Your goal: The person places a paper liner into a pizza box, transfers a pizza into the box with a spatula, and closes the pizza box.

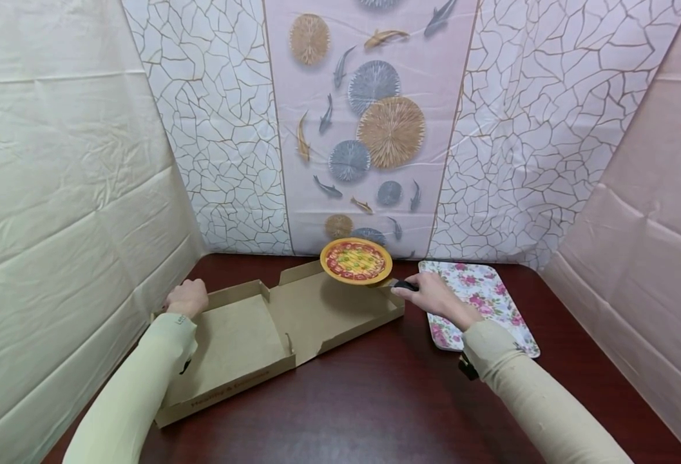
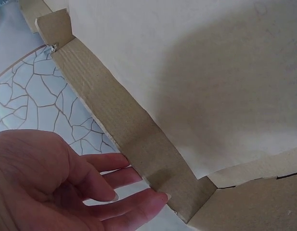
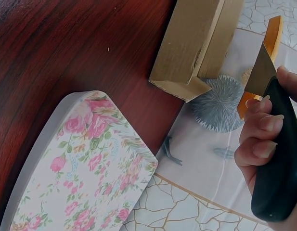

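In the head view my right hand [image 1: 430,295] grips the black handle [image 3: 278,154] of a pizza server with a metal blade [image 3: 261,72]. A round pizza [image 1: 356,261] with an orange-yellow rim, red slices and yellow topping rests on that blade, raised over the lid side of a pizza box. The cardboard pizza box [image 1: 230,341] lies opened out on the table, with a pale sheet lining its left half. My left hand [image 2: 76,187] is at the box's far left, its fingertips touching the edge of a side wall [image 2: 134,139], the thumb off the cardboard.
A white tray [image 1: 479,299] with pink flowers lies right of the box, under my right forearm. Dark red tabletop [image 1: 363,399] shows in front. Patterned cloth [image 1: 346,129] hangs at the back, with plain cloth on both sides.
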Available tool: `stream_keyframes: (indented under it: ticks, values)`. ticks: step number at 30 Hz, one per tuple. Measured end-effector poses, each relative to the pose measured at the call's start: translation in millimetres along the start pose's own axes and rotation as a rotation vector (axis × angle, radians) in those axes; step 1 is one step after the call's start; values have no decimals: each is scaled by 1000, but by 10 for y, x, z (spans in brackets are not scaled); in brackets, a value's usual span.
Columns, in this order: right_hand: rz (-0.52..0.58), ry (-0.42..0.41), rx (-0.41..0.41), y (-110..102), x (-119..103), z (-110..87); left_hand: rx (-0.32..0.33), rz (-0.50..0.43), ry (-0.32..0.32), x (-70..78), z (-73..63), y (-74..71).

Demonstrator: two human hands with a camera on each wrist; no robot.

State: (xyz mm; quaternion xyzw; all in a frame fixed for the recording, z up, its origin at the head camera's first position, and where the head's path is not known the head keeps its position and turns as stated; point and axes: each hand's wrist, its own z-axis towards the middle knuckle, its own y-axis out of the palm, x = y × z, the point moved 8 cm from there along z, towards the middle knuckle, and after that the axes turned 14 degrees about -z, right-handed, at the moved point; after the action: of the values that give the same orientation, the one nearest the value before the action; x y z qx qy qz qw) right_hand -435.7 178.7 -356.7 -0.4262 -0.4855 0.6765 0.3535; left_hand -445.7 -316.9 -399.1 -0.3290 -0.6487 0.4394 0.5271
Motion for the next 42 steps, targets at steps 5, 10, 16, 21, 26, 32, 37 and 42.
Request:
stream_keyframes:
  ticks: [5, 10, 16, 21, 26, 32, 37, 42]
  values:
    - [-8, 2, 13, 13, -15, 9, -4, 4, 13, 18, -18, -1]
    - [31, 2, -4, 53, -43, 18, -13, 6, 12, 17, -27, 5]
    - [40, -3, -11, 71, -92, 41, -10, 11, 24, 14, -23, -7]
    - [17, -1, -1, 75, -131, 54, -7, 10, 33, 9, -27, -18]
    - [14, -21, 11, 82, -195, 57, -17, 11, 22, 2, -29, 5]
    - [44, -53, 13, 95, -260, 51, -14, 12, 14, -15, -33, 14]
    - [51, -61, 19, 92, -281, 59, -6, 5, 17, -11, -49, -6]
    - [35, -63, 31, 86, -292, 69, -3, 3, 26, -2, -65, -17]
